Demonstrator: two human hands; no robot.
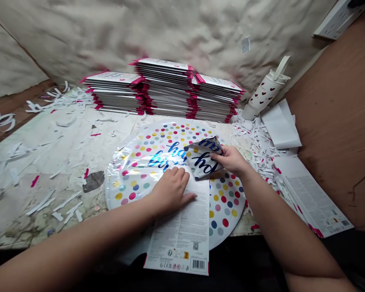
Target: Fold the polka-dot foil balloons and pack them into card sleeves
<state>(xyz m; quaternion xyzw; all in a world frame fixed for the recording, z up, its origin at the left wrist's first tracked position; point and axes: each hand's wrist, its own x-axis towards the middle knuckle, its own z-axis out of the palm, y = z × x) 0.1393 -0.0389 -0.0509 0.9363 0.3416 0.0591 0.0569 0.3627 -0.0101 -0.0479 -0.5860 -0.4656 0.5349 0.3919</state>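
Observation:
A round, flat foil balloon [226,202] with coloured dots and blue lettering lies spread on the table before me. Across its near part rests a long white printed envelope [182,239], its lower end reaching past the table edge. My left hand [172,188] is on the envelope's upper part, fingers bent together over it and thumb lying on its face. Between the thumb and fingers of my right hand [229,160] is a folded foil balloon [204,160] with blue lettering. Its lower corner is by the envelope's upper end; whether it is inside the opening I cannot tell.
Three stacks of pink-edged envelopes [168,91] stand along the back wall. A white tumbler with hearts [266,93] is to their right. More printed envelopes [313,198] lie at the right edge. Paper strips [258,150] litter both sides; a dark scrap [93,181] lies left.

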